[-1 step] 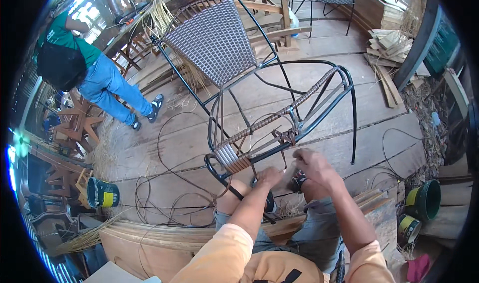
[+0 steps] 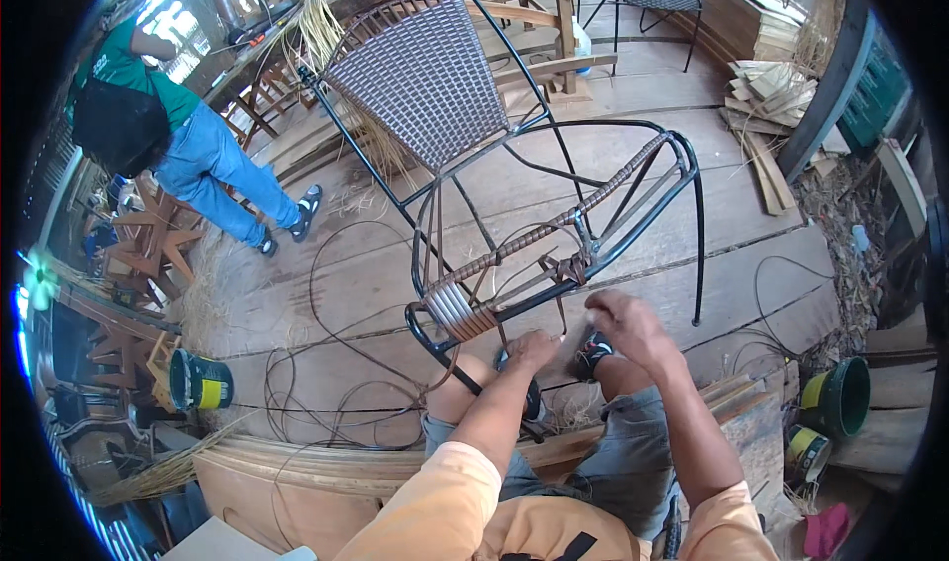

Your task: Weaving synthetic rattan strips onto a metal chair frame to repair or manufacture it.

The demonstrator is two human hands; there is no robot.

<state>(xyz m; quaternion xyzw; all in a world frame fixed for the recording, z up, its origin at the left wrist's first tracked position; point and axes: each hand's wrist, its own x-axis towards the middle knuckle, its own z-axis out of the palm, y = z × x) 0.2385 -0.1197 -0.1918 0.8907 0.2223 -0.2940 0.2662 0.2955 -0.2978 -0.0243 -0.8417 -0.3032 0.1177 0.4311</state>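
In front of me stands a black metal chair frame (image 2: 627, 228) with a woven brown-grey back (image 2: 425, 82). Brown flat strip is wound in a tight band (image 2: 461, 311) around the near left part of the seat rim. A loose brown strip (image 2: 562, 314) hangs down from a knotted bundle of strip (image 2: 563, 268) on the front rail. My left hand (image 2: 537, 348), below that rail, is closed with its fingertips at the strip's lower end. My right hand (image 2: 633, 329) is to its right, apart from the frame, fingers curled; whatever it may hold is hidden.
Long strip coils (image 2: 326, 403) lie on the plank floor at left. A person in a green shirt (image 2: 178, 106) stands far left. Dark buckets (image 2: 201, 379) stand at left and right, wood offcuts (image 2: 766, 101) at far right. Stacked boards (image 2: 326, 472) lie across near my legs.
My right hand has shifted very slightly, and its fingers look a little differently curled. My left hand and the chair frame stay in place.
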